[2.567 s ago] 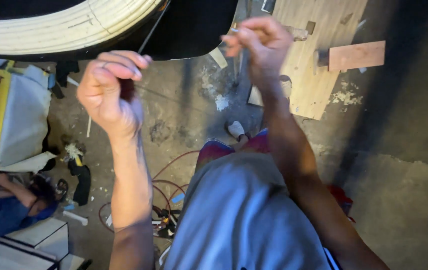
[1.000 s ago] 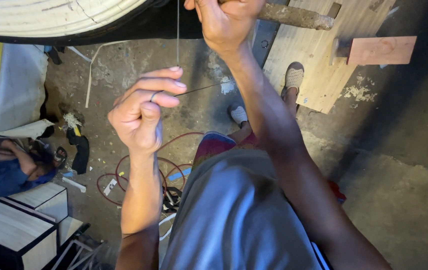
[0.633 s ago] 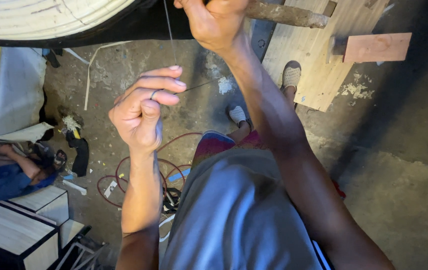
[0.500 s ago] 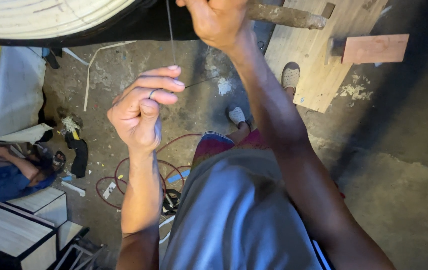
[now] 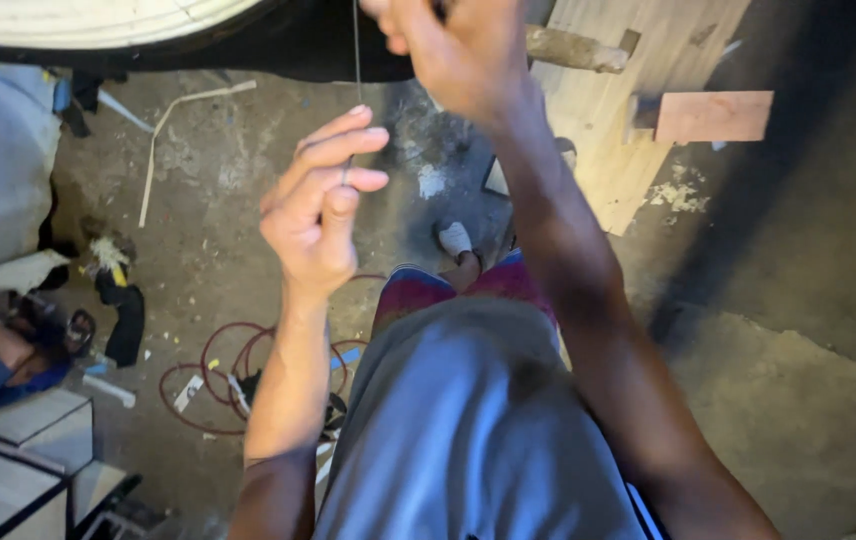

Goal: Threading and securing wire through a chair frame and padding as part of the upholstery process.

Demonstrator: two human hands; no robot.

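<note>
My left hand (image 5: pixel 320 205) is raised in front of me, its fingers curled and pinched on a thin dark thread (image 5: pixel 356 45) that runs straight up out of the picture. My right hand (image 5: pixel 453 45) is higher, at the top edge, closed into a fist; what it grips is hidden, though the thread rises just beside it. A rough wooden stick (image 5: pixel 573 48) lies behind that hand on a pale board. Below my arms I see my grey shirt and one foot in a white shoe (image 5: pixel 455 240) on the dirt floor.
A pale wooden board (image 5: pixel 638 150) and a small reddish block (image 5: pixel 713 115) lie at the upper right. A coil of red cable (image 5: pixel 223 375) lies on the floor at lower left, near white boxes (image 5: pixel 23 435). A large white curved object (image 5: pixel 78 18) spans the top left.
My right hand has risen higher and further out of the picture. My left hand has kept its pinch on the thread, staying at about the same height.
</note>
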